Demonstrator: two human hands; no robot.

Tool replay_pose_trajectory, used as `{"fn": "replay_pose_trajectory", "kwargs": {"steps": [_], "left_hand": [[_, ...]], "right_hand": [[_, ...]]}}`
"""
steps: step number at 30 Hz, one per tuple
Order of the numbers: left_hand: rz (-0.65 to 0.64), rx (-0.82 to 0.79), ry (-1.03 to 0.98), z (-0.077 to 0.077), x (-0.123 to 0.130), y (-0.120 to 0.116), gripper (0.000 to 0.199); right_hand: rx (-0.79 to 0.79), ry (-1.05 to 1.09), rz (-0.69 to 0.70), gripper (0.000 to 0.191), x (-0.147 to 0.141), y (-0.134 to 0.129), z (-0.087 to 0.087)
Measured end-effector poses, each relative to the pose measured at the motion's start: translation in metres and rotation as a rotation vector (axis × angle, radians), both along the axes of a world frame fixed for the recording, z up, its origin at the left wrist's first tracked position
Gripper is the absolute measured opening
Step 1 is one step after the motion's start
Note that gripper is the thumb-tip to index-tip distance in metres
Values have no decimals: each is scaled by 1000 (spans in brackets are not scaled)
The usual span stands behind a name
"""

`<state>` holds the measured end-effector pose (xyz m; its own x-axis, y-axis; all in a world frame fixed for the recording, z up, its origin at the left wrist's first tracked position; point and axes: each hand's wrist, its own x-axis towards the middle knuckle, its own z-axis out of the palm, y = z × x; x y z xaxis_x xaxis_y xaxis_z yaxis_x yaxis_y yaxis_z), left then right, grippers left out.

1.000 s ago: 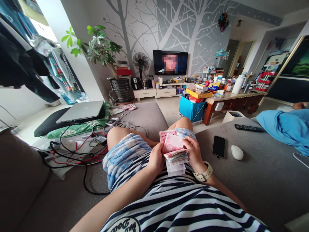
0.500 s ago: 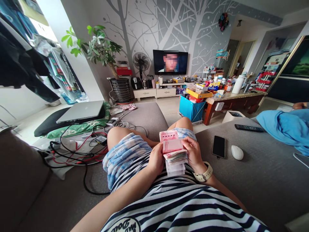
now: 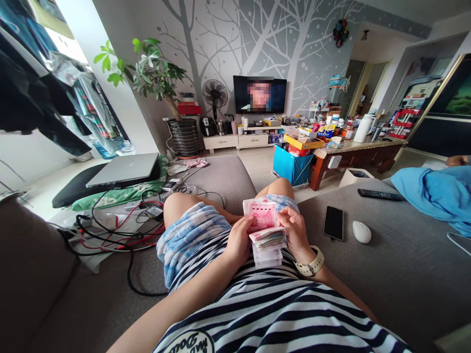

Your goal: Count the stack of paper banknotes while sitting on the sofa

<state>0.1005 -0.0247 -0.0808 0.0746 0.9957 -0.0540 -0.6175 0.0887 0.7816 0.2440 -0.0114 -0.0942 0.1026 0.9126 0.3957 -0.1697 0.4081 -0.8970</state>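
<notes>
A wad of banknotes [image 3: 268, 240] is held between my two hands, just above my lap. My left hand [image 3: 240, 240] is closed on the wad's left side, thumb on top. On the other side, the thumb and fingers of my right hand [image 3: 295, 233] pinch the right edge of the notes. A pink 100 note [image 3: 262, 214] stands up at the far side, its face toward me. Nearer my shirt, folded note edges lie layered, and pale purplish notes [image 3: 267, 257] hang below. A cream watch [image 3: 311, 264] is on my right wrist.
On the grey sofa [image 3: 371, 264] to my right lie a phone [image 3: 333, 223], a white mouse [image 3: 361, 232], a remote control [image 3: 379, 195] and blue cloth [image 3: 434, 193]. To my left are tangled cables [image 3: 121, 235] and a laptop [image 3: 123, 170]. A cluttered table [image 3: 362, 147] stands ahead.
The pink note that was partly folded over toward me has gone down, so the standing 100 note's face shows more fully. My right fingers have shifted slightly; both hands stay on the wad.
</notes>
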Motion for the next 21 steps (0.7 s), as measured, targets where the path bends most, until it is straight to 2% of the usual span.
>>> {"fn": "replay_pose_trajectory", "kwargs": {"steps": [3, 13, 21], "left_hand": [[-14, -10, 1, 1, 0, 0, 12], [-31, -38, 40, -4, -1, 4, 25], [-40, -27, 34, -3, -2, 4, 18]], "right_hand": [[-38, 5, -14, 30, 0, 2, 1], [-14, -20, -3, 39, -2, 3, 0], [-24, 9, 13, 38, -2, 2, 1]]}}
